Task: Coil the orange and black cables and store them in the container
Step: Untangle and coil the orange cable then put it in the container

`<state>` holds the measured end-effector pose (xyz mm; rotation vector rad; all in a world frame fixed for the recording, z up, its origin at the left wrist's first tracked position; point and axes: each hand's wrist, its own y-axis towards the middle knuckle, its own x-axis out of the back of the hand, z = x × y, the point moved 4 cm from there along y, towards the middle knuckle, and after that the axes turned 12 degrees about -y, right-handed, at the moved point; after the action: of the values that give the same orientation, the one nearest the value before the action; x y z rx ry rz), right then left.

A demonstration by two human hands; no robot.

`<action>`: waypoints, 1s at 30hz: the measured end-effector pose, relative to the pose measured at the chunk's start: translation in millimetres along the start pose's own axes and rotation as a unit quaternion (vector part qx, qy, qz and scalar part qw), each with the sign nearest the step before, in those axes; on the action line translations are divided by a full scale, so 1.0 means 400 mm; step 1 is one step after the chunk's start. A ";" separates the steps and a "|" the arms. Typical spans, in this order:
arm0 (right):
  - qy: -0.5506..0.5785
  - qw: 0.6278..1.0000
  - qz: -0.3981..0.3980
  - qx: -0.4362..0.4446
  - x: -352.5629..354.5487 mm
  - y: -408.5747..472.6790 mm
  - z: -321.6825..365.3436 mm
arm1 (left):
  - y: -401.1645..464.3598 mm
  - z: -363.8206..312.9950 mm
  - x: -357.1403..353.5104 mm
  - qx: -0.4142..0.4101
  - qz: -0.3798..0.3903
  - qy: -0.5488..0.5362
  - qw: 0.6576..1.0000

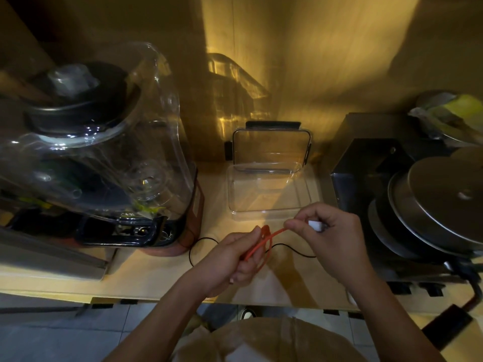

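The orange cable [264, 239] is looped into a small coil between my two hands above the wooden counter. My left hand [235, 257] grips the coil's loops. My right hand [329, 236] pinches the cable's free end near its white plug [316, 226]. The thin black cable [198, 246] lies loose on the counter under my hands, running from left to right. The clear plastic container [232, 189] stands open just behind my hands, and nothing shows inside it. Its lid [271, 145] leans upright against the wall behind it.
A large blender with a clear jug [109, 152] fills the left side of the counter. A dark appliance holding stacked metal pans [439, 205] stands on the right. The counter's front edge [156, 296] runs below my wrists.
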<state>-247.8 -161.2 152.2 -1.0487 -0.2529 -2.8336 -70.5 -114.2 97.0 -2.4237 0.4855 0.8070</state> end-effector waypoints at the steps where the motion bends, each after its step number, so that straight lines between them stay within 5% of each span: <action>1: -0.001 1.000 0.001 0.003 -0.007 0.001 -0.003 | 0.000 0.001 -0.001 0.014 0.014 -0.026 0.999; 14: 0.074 0.992 0.101 -0.016 -0.100 -0.022 -0.011 | 0.001 -0.009 0.005 0.062 0.129 -0.334 0.932; 19: 0.284 0.926 0.211 -0.131 -0.127 -0.032 0.013 | 0.008 -0.011 0.016 0.057 0.127 -0.358 0.923; 22: 0.329 0.898 0.240 -0.166 -0.139 -0.036 0.015 | 0.019 -0.014 0.033 0.053 0.069 -0.362 0.928; 30: 0.268 0.927 0.182 -0.188 -0.175 -0.003 -0.017 | 0.060 -0.020 0.070 -0.029 -0.166 -0.254 0.952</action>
<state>-199.6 -158.1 101.2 -0.2708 0.4974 -2.7266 -57.4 -142.7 75.8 -2.1429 -0.1433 1.2433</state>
